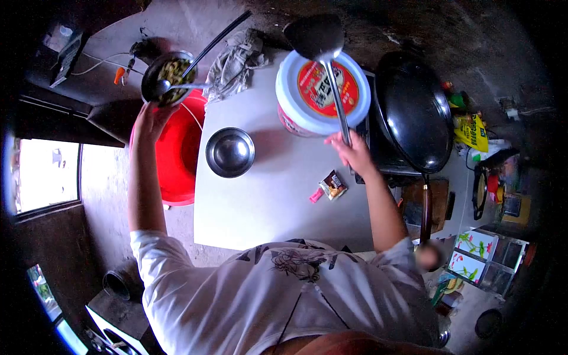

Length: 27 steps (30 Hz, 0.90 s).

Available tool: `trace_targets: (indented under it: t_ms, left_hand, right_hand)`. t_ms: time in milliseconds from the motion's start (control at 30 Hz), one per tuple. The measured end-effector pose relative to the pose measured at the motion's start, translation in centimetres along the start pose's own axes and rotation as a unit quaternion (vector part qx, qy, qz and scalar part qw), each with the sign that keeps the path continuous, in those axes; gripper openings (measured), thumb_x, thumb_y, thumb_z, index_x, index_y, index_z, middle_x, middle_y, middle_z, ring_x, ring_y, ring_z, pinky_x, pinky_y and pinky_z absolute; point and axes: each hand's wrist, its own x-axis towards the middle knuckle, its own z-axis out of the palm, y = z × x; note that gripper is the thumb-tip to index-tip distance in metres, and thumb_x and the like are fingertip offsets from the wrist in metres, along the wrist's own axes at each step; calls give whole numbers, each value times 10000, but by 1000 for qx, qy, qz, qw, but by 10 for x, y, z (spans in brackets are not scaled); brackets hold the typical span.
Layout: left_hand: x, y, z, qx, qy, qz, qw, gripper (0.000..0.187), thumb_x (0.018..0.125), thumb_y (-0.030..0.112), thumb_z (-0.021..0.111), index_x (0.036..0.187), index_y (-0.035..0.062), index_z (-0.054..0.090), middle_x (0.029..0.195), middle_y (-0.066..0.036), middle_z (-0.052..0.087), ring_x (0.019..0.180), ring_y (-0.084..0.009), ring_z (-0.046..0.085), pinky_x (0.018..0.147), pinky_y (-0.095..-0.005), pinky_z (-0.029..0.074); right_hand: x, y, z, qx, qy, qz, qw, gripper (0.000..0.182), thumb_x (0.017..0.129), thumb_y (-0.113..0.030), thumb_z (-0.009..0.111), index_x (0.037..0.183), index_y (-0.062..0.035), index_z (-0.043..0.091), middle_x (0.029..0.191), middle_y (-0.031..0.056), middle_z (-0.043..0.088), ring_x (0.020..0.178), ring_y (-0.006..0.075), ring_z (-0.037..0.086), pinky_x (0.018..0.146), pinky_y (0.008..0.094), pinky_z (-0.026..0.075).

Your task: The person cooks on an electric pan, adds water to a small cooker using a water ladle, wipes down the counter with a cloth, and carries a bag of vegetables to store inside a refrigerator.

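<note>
White shirt fills six o'clock nearest me. I see the left hand at ten o'clock cupped under a bowl of greens, its base hidden. Right hand is clenched around a ladle over the tabletop; fingertips unclear.

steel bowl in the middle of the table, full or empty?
Empty. The steel bowl sits upright on the white table, and its bare shiny bottom shows with nothing in it. Neither hand touches it.
</note>
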Motion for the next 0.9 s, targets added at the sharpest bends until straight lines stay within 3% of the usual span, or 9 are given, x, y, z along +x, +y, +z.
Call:
trace_targets:
  t_ms: [100, 267, 333, 467, 600, 667, 800, 833, 900]
  left_hand:
    - [-42, 10, 8, 23, -2, 2, 1000, 419, 756, 58, 476, 1140, -46, 341, 1059, -221, 462, 925, -337, 513, 771, -417, 474]
    - [-98, 10, 40, 96, 18, -15, 995, 451, 740, 71, 502, 1151, -30, 347, 1056, -215, 476, 909, -322, 529, 757, -397, 486]
    - [-121, 1, 53, 111, 14, -7, 994, 404, 781, 115, 488, 1140, -24, 364, 1051, -213, 482, 932, -315, 519, 754, -391, 488]
    - [-149, -26, 66, 65, 32, -116, 991, 323, 818, 137, 439, 1100, -16, 403, 1056, -183, 492, 918, -295, 530, 749, -383, 487]
    - [-173, -75, 92, 46, 36, -164, 985, 300, 813, 106, 392, 1101, 22, 384, 990, -183, 522, 890, -289, 545, 761, -387, 476]
    - [-183, -101, 105, 74, -12, -189, 979, 296, 812, 107, 402, 1102, 54, 375, 975, -160, 535, 825, -272, 575, 689, -325, 507]
    - [-187, -158, 137, 59, -43, -226, 971, 303, 822, 124, 419, 1120, 97, 370, 977, -147, 539, 848, -260, 568, 688, -330, 507]
    - [-183, -181, 136, 43, -63, -210, 975, 292, 825, 139, 416, 1111, 95, 375, 980, -134, 538, 861, -259, 562, 707, -338, 501]
    - [-177, -204, 152, 54, -76, -211, 973, 300, 821, 182, 433, 1106, 111, 375, 980, -117, 531, 852, -248, 562, 725, -349, 495]
  right_hand:
    - [34, 1, -7, 21, -2, -40, 999, 117, 804, -150, 501, 788, -74, 413, 827, 81, 565, 379, 14, 354, 335, 149, 279]
    - [68, -3, -15, 9, 15, -26, 999, 153, 791, -192, 534, 788, -82, 427, 816, 65, 552, 377, 22, 358, 332, 158, 276]
    - [75, 3, -16, 10, 30, -29, 999, 162, 780, -210, 553, 808, -87, 452, 791, 32, 534, 380, 23, 361, 330, 163, 273]
    - [61, -15, -11, 23, 54, -45, 997, 167, 774, -215, 568, 823, -75, 492, 554, -51, 404, 386, 15, 340, 335, 160, 267]
    - [-11, -62, -4, 39, 105, -108, 988, 113, 788, -151, 542, 830, -68, 477, 508, -44, 399, 360, 26, 334, 322, 170, 245]
    - [-63, -86, -3, 10, 166, -104, 981, 113, 785, -132, 547, 834, -60, 476, 518, -46, 405, 372, 20, 336, 325, 171, 243]
    - [-164, -107, -12, 7, 185, -50, 981, 84, 784, -64, 518, 826, -37, 450, 716, 23, 495, 396, 2, 367, 329, 144, 284]
    - [-185, -105, -14, 7, 187, -46, 981, 84, 784, -64, 518, 826, -37, 450, 716, 23, 495, 396, 2, 367, 329, 144, 284]
    - [-221, -101, -17, -30, 171, -10, 985, 114, 770, -98, 553, 803, -48, 456, 559, -39, 429, 378, 11, 362, 334, 153, 270]
